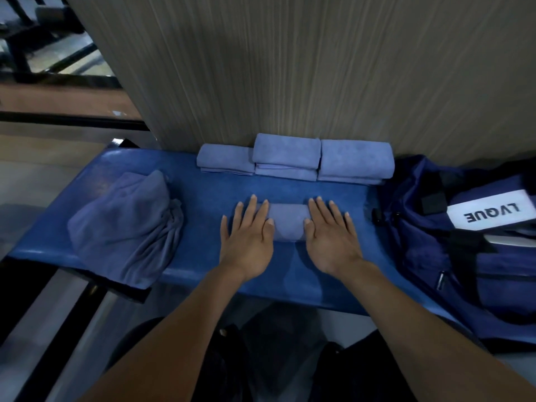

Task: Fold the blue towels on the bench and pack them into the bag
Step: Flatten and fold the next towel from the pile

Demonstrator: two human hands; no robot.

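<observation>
Lying between flat hands' grip, folded towel (288, 226)

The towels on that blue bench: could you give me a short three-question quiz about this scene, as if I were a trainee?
1. True or false: both hands press flat on a folded towel.
2. Where does the unfolded heap lie: A) left end of the bench, B) inside the bag, C) on the floor?
3. What stands along the wall?

Key:
1. True: the left hand and right hand lie on the folded towel.
2. A: the unfolded heap lies on the bench, far from the bag.
3. The folded stacks.
</observation>
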